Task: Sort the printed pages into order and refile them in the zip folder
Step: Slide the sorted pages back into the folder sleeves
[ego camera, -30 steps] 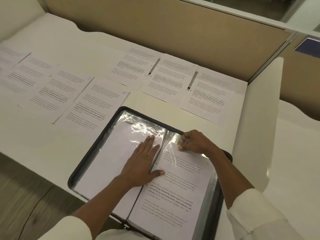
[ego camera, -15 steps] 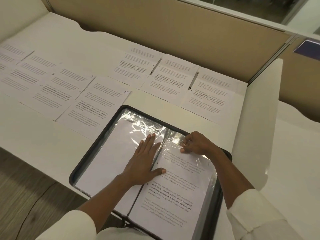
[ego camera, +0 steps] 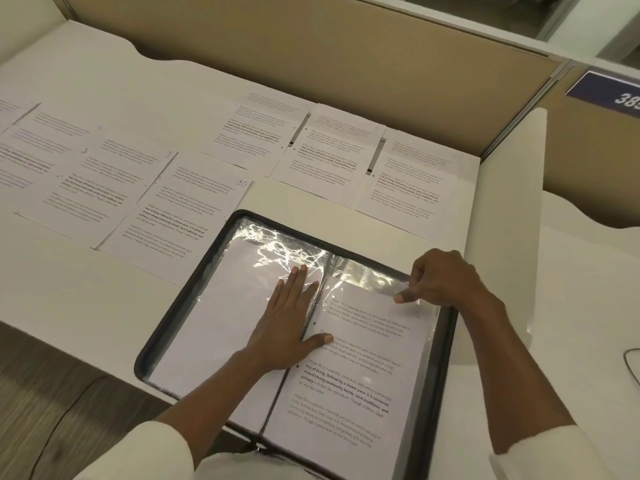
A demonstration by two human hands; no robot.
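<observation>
The black zip folder (ego camera: 180,292) lies open at the desk's front edge, with clear plastic sleeves on both sides. My left hand (ego camera: 287,323) presses flat on the left sleeve beside the spine, thumb over the right page. My right hand (ego camera: 440,278) pinches the top edge of the right sleeve (ego camera: 367,282), which holds a printed page (ego camera: 349,382). Several loose printed pages lie spread on the desk: one marked 10 (ego camera: 180,206) just left of the folder, and others (ego camera: 329,150) behind it.
A beige partition wall (ego camera: 311,57) closes off the back of the white desk (ego camera: 69,289). A white divider panel (ego camera: 505,209) stands right of the folder. A blue sign (ego camera: 609,95) hangs at the far right. Floor shows at lower left.
My right hand has slid right along the top edge of the right sleeve. My left hand stays pressed by the spine. The camera has tilted slightly.
</observation>
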